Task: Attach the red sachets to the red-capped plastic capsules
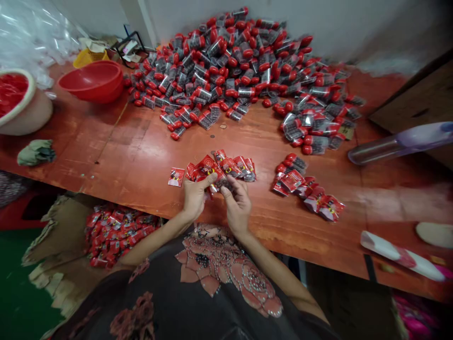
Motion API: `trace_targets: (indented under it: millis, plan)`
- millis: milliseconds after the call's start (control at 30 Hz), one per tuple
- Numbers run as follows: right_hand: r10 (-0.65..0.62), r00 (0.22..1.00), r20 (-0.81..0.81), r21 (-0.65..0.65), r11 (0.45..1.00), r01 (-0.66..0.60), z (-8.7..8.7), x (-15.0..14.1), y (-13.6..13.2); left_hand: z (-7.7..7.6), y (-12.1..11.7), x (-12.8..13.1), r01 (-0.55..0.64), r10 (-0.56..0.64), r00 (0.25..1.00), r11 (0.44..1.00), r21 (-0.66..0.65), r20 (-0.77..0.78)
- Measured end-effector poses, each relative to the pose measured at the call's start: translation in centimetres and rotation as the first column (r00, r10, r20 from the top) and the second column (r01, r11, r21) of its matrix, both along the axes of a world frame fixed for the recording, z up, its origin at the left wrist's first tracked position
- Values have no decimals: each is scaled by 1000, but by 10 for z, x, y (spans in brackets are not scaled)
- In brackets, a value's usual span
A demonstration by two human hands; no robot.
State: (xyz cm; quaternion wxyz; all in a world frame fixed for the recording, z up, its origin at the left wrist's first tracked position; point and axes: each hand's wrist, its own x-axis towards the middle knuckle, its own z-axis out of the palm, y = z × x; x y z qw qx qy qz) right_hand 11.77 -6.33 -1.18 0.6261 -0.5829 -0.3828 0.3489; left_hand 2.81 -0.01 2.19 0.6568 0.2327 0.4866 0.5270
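Near the front edge of the wooden table, my left hand (195,197) and my right hand (239,204) meet around a small clear container (222,182) with dark contents and red printed wrapping. The left thumb presses on its near side. The right thumb and fingers close on its other end, and my fingers hide part of it. Just beyond my hands lies a cluster of similar red-printed packs (240,166). A flat red printed sachet (176,176) lies left of them. More packs with red lids and printed wrapping (309,191) form a row to the right.
A large heap of red-lidded clear containers (226,71) covers the table's back. At left stand a red bowl (92,81) and a white tub (38,111). Below the table edge, a cardboard box (62,245) holds many red packs (118,233). A clear tube (392,146) lies right.
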Motion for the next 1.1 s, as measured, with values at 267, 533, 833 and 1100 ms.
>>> trace_targets:
  millis: [267, 533, 833, 1100]
  plan:
    - [106, 990, -92, -31, 994, -109, -2, 12, 6, 7, 10, -11, 60, -59, 998, 998, 26, -29]
    - [24, 989, 148, 41, 999, -31, 5, 5, -1, -2, 6, -11, -44, 58, 990, 992, 114, -128]
    - [-12, 993, 120, 71, 997, 3, -2, 2, -1, -2, -1, -13, 123, -113, 986, 990, 76, -124]
    - [69, 965, -252, -2, 997, -72, -8, 5, 3, 5, 5, -15, 59, -56, 996, 998, 37, -69]
